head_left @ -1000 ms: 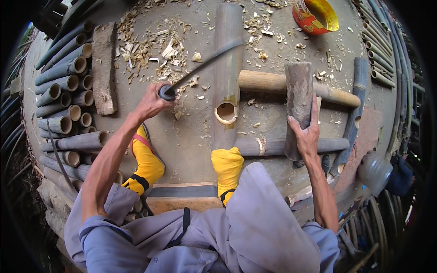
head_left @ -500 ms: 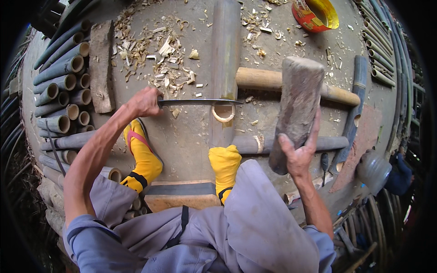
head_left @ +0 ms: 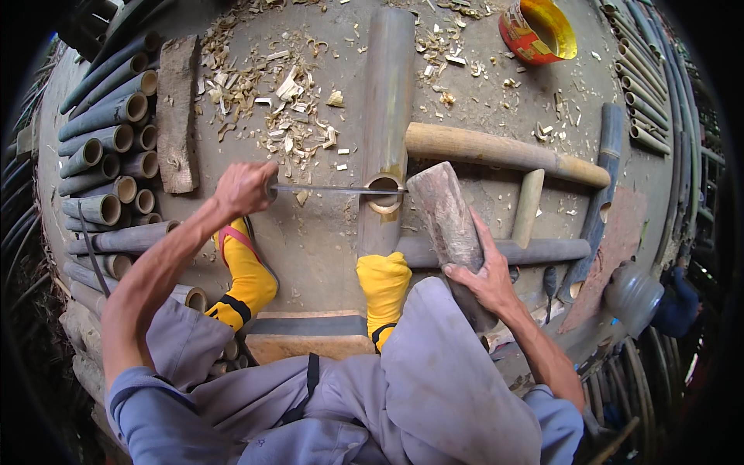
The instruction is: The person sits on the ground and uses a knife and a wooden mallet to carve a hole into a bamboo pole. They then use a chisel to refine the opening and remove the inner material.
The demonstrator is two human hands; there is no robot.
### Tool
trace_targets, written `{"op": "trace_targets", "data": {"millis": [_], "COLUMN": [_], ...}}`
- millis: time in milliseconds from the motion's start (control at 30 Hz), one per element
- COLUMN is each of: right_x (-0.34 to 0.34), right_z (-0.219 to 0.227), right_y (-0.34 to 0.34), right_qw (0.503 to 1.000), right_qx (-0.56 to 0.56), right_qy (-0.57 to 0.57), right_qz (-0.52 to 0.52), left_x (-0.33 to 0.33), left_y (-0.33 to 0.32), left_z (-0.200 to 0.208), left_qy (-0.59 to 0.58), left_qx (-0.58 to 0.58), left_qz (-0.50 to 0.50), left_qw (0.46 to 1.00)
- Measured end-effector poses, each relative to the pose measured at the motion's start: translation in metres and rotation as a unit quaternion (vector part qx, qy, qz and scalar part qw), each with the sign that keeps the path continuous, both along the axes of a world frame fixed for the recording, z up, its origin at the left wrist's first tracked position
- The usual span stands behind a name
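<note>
My left hand (head_left: 246,188) is closed round the handle end of a long, thin-bladed knife (head_left: 318,189). Its blade lies across a thick grey-green bamboo pole (head_left: 387,93), at a round opening cut in the pole's upper side. In my right hand (head_left: 490,277) is a heavy, worn wooden block (head_left: 448,221), tilted with its top end leaning left. That end is close to the blade's tip; whether they touch I cannot tell. My foot in a yellow sock (head_left: 384,283) rests on the pole's near end.
Right of the pole lies a bamboo frame with a tan rail (head_left: 504,151) and a short upright (head_left: 528,208). Wood chips (head_left: 291,116) litter the floor. Cut bamboo tubes (head_left: 108,139) are stacked left beside a plank (head_left: 178,116). A red-yellow bucket (head_left: 535,35) stands far right.
The wooden block has swung down and left, its top end now near the blade's tip. My left hand and the knife have shifted slightly nearer to me.
</note>
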State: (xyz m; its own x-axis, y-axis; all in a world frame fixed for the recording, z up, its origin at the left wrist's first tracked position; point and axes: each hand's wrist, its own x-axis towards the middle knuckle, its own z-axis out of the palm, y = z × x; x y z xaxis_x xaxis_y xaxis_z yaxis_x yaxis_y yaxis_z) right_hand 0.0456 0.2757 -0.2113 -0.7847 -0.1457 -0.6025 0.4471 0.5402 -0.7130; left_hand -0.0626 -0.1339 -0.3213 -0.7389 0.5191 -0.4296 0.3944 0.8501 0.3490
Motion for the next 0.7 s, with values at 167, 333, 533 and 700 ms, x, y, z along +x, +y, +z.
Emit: {"op": "trace_targets", "data": {"millis": [167, 333, 533, 700], "right_x": [0.008, 0.025, 0.002, -0.002], "right_z": [-0.001, -0.015, -0.024, -0.025], "right_y": [0.01, 0.021, 0.005, -0.021], "right_qw": [0.986, 0.928, 0.876, 0.988], "right_qx": [0.068, 0.083, 0.177, -0.008], "right_qy": [0.123, 0.362, 0.286, 0.153], "right_qz": [-0.095, 0.04, 0.346, -0.037], "left_x": [0.044, 0.043, 0.025, 0.029], "left_y": [0.003, 0.006, 0.012, 0.024], "left_z": [0.014, -0.002, -0.004, -0.002], "left_qy": [0.138, 0.147, 0.093, -0.299], "left_qx": [0.111, 0.042, -0.02, 0.148], "left_qz": [-0.061, -0.034, -0.042, 0.189], "left_qw": [0.982, 0.988, 0.995, 0.924]}}
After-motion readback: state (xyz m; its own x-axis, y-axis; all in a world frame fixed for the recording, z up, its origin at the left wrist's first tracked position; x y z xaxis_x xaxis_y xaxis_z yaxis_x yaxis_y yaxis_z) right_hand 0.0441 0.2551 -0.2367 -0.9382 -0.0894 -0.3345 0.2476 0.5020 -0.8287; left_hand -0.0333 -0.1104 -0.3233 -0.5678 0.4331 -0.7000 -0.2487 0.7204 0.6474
